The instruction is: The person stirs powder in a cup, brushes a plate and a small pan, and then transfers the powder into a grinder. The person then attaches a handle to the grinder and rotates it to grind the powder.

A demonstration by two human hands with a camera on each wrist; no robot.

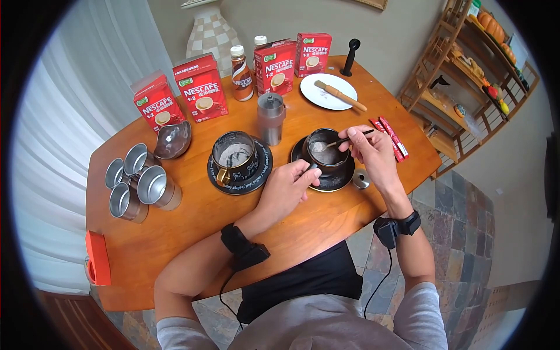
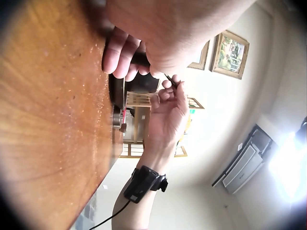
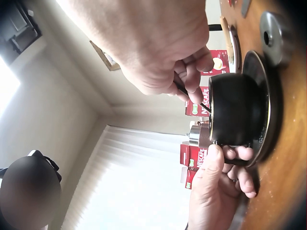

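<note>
A black cup (image 3: 235, 110) with pale powder inside stands on a black saucer (image 1: 339, 182) near the table's front right. My left hand (image 1: 284, 189) grips the cup's handle, thumb on top and fingers curled below, as the right wrist view also shows. Between the thumb and fingers of my right hand (image 1: 378, 156) is a dark-handled spoon (image 1: 360, 135), slanting down over the rim. Its tip lies in the powder. Left of this cup, a second black cup (image 1: 246, 170) with a gold handle and printed cats holds similar powder on its lettered saucer (image 1: 263, 153).
A coffee grinder (image 1: 271, 128) stands behind the cups. Several red Nescafe boxes (image 1: 201, 96) and a bottle (image 1: 242, 79) line the back. Metal cups (image 1: 157, 189) and a dark bowl (image 1: 173, 140) sit left. A brush (image 1: 335, 93) lies on a white plate (image 1: 312, 100); red sachets (image 1: 394, 140) lie right.
</note>
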